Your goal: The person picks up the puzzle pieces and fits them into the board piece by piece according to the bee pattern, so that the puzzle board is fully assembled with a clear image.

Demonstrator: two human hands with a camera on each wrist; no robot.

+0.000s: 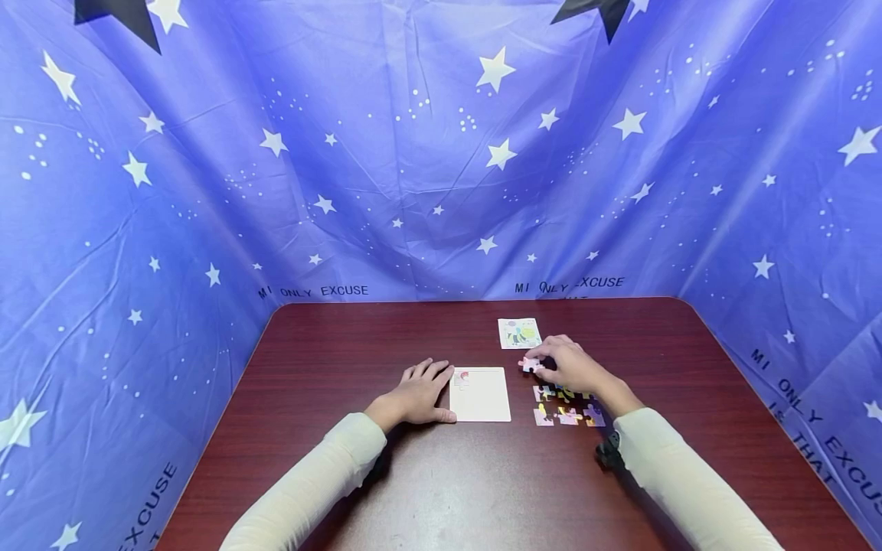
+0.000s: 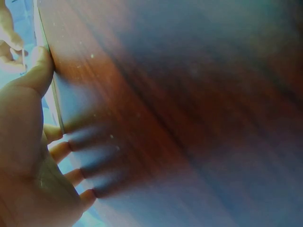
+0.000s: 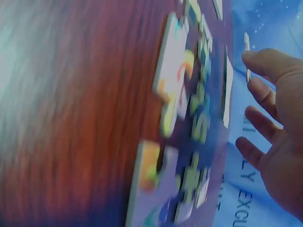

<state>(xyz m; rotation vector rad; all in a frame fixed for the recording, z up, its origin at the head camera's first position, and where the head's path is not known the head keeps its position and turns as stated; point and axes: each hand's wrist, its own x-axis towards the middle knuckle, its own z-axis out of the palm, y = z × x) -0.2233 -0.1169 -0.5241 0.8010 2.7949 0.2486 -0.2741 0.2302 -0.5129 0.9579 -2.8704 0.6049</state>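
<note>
My right hand (image 1: 568, 363) pinches a pink jigsaw puzzle piece (image 1: 530, 365) between thumb and forefinger; in the right wrist view the piece (image 3: 247, 56) shows edge-on, raised over the table. Below that hand, loose puzzle pieces (image 1: 569, 415) lie in rows, partly hidden by the hand and wrist. My left hand (image 1: 419, 392) rests flat with fingers spread, its thumb and fingertips along the left edge of a white square puzzle board (image 1: 482, 398). A small pinkish picture portion (image 1: 462, 378) sits at the board's upper left corner. The left wrist view shows the left hand (image 2: 28, 142) at the edge.
A square picture card (image 1: 520, 334) with a colourful drawing lies beyond the pieces. Dark red-brown wood forms the table (image 1: 331, 344). A blue curtain with stars (image 1: 386, 153) surrounds its back and sides. A dark object (image 1: 608, 453) shows by the right sleeve.
</note>
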